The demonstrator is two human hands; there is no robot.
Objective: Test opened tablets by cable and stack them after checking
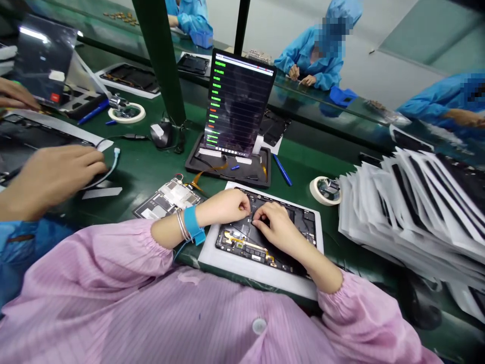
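Observation:
An opened tablet housing (259, 237) with dark inner parts lies flat on a white sheet (223, 263) before me. Over its upper left part, my left hand (233, 206) is closed, with the fingers curled and the tips together. Close beside it, my right hand (276, 222) pinches thumb and fingers just above the housing. Whatever sits between the fingertips of either hand is too small to make out. A yellow-orange flex cable (261, 248) runs along the near side of the housing. A blue band (194, 225) circles my left wrist.
Behind the housing stands a lit screen (238, 106) in a black tray (193, 163). A circuit board (172, 197) lies left, a tape roll (317, 191) and a tall stack of wrapped panels (394, 212) right. A co-worker's hand (56, 174) is at far left.

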